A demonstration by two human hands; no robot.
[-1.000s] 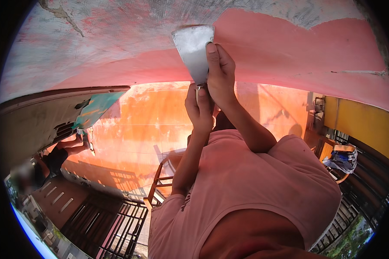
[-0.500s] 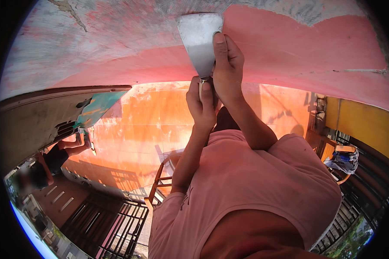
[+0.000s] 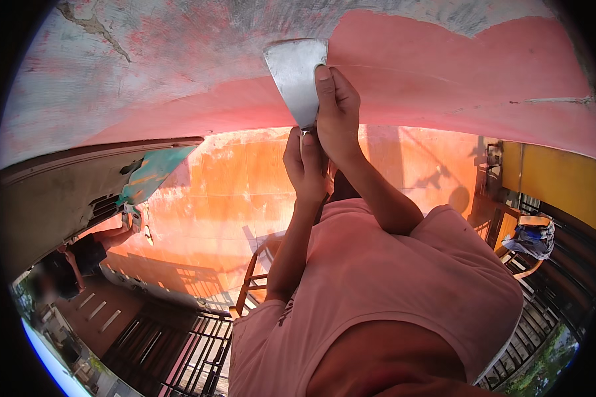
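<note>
A broad putty knife [image 3: 298, 79] with a metal blade stands in front of the wall [image 3: 430, 73], which is partly pink and partly scuffed grey. My left hand [image 3: 306, 169] is closed around its handle, which the fingers mostly hide. At the blade's right side, my right hand [image 3: 340, 122] grips the edge with the thumb raised along it. A small dark green bit shows by that thumb tip; I cannot make out what it is. The blade's wide end points up the wall, and I cannot tell whether it touches.
Behind my arms lies a sunlit orange floor [image 3: 225, 178]. A wooden chair [image 3: 248, 281] is at the left, and another chair with cloth on it [image 3: 533, 238] at the right. Another person [image 3: 86, 255] is at the far left, near dark metal railings [image 3: 198, 351].
Both hands and the putty knife have moved a little down and to the left, away from the grey patch. The grip looks the same.
</note>
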